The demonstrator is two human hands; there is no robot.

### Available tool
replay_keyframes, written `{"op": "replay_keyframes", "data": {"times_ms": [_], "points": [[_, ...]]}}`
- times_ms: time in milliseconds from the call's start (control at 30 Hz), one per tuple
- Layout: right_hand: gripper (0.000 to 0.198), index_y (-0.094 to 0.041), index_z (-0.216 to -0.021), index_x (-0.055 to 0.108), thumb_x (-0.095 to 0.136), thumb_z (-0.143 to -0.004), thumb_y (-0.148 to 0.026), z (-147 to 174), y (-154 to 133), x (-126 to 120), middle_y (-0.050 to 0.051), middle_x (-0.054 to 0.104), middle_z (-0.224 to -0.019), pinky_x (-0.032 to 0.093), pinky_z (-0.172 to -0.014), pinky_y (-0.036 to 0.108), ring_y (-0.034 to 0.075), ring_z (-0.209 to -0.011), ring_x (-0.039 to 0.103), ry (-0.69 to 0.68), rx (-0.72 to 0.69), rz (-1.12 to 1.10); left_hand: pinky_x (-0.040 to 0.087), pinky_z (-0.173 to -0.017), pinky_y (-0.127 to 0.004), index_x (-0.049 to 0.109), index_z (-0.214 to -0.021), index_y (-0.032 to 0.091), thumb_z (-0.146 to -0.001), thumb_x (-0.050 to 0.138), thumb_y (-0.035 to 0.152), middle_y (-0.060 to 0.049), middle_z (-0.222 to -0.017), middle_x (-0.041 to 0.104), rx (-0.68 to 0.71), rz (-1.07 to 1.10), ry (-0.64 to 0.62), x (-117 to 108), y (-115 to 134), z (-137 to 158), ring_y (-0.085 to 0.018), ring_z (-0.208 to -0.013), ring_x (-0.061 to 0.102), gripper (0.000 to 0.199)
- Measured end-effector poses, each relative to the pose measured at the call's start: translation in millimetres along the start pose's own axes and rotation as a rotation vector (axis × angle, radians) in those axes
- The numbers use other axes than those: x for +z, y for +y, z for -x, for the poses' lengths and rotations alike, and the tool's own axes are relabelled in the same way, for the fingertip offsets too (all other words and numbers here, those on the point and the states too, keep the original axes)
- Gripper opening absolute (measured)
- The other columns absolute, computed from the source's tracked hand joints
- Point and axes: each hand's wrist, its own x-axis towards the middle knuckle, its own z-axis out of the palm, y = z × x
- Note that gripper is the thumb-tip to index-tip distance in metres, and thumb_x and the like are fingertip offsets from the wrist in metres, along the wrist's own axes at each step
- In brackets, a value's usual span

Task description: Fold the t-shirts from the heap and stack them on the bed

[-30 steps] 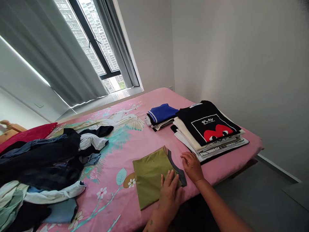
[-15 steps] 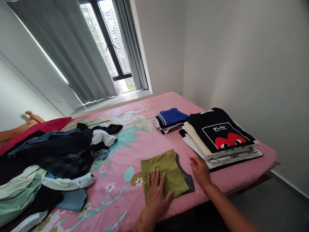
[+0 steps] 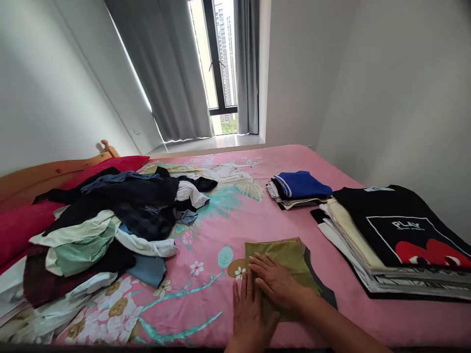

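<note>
An olive-green folded garment (image 3: 294, 252) with a dark grey edge along its right side lies flat on the pink bedspread (image 3: 235, 228). My left hand (image 3: 252, 309) rests at its near left edge, fingers stretched forward. Across the middle of the cloth my right hand (image 3: 275, 279) lies flat, its fingertips reaching the left side just beyond the left hand's fingers. Neither hand grips anything. The part of the garment under the hands and right forearm is hidden.
To the right sits a tall stack of folded shirts, topped by a black T-shirt (image 3: 397, 223) with a red heart print. Behind it is a smaller pile with a blue garment (image 3: 303, 184) on top. Loose clothes (image 3: 128, 206) heap on the left, beside a red pillow (image 3: 132, 164).
My right hand has moved left from beside the shirt stack onto the olive garment. My left hand has shifted to the garment's left edge. The view has turned left.
</note>
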Motion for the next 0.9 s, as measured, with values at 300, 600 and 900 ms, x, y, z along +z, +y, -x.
{"op": "replay_keyframes", "data": {"times_ms": [300, 600, 900], "points": [[0.049, -0.021, -0.133, 0.042, 0.039, -0.084, -0.025, -70, 50, 12, 0.010, 0.042, -0.140, 0.026, -0.105, 0.048, 0.024, -0.130, 0.035, -0.021, 0.269, 0.073, 0.030, -0.103, -0.049, 0.033, -0.139, 0.023, -0.069, 0.061, 0.045, -0.011, -0.145, 0.036, -0.262, 0.149, 0.045, 4, 9, 18, -0.033, -0.129, 0.036, 0.079], [0.040, -0.024, -0.087, 0.067, 0.057, -0.049, -0.016, -120, 52, -6, 0.006, 0.065, -0.092, 0.041, -0.073, 0.035, 0.026, -0.091, 0.056, -0.294, 0.408, 0.034, 0.042, -0.075, -0.037, 0.060, -0.093, 0.019, -0.074, 0.053, 0.035, -0.008, -0.090, 0.066, -0.618, 0.343, -0.262, -32, 8, 15, -0.026, -0.085, 0.060, 0.026], [0.043, -0.023, -0.093, 0.067, 0.055, -0.053, -0.014, -138, 53, -16, 0.000, 0.067, -0.091, 0.041, -0.058, 0.021, 0.015, -0.076, 0.058, -0.519, 0.389, -0.184, 0.041, -0.054, -0.024, 0.056, -0.068, 0.019, -0.069, 0.057, 0.031, 0.002, -0.062, 0.059, -0.973, 1.101, -0.208, -22, 8, 7, -0.014, -0.059, 0.055, 0.012]]}}
